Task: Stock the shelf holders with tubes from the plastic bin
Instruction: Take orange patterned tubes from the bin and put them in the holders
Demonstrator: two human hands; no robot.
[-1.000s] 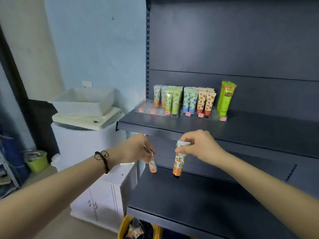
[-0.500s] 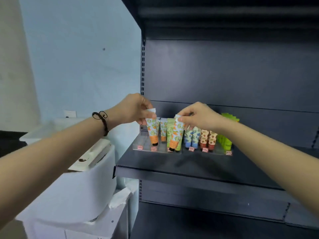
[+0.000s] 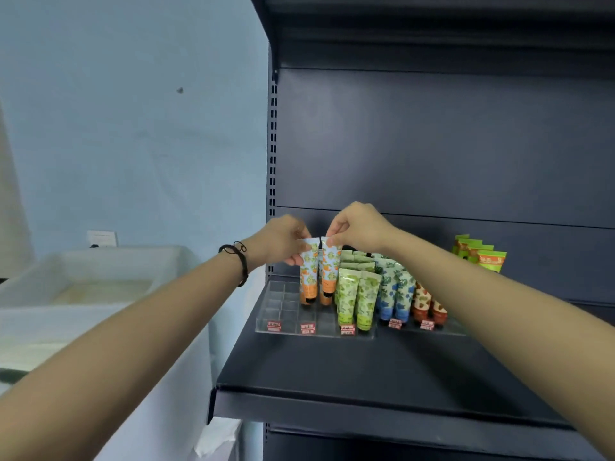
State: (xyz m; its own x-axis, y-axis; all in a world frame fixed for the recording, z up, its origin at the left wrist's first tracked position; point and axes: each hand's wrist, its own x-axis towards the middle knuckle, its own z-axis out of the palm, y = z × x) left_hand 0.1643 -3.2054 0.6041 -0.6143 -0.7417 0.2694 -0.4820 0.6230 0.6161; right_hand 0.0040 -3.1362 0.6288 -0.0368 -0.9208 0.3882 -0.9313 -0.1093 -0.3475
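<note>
- Orange-and-white print covers the two tubes at the middle of things: the left tube (image 3: pixel 308 274) and the right tube (image 3: pixel 329 271) hang just beside each other, nearly touching.
- Both stand upright, long axis vertical, black caps pointing down and flat crimped ends up.
- The left hand (image 3: pixel 283 239) pinches the crimped top of the left tube with curled fingers; the right hand (image 3: pixel 357 227) pinches the top of the right tube the same way.
- Their caps sit down among the rear cells of the clear holder (image 3: pixel 283 314) on the dark shelf (image 3: pixel 366 371); I cannot tell whether they touch bottom.
- Just to the right, green tubes (image 3: pixel 357 301) stand packed in rows, crowding the right tube's side.
- Further right stand blue tubes (image 3: pixel 394 294), reddish tubes (image 3: pixel 426 302) and tall green packs (image 3: pixel 482 256).
- Small red price tags (image 3: pixel 307 328) line the holder's front edge.
- A dark bracelet (image 3: pixel 238 257) circles the left wrist.
- A white tub (image 3: pixel 100 271) sits off to the left of the shelving.
</note>
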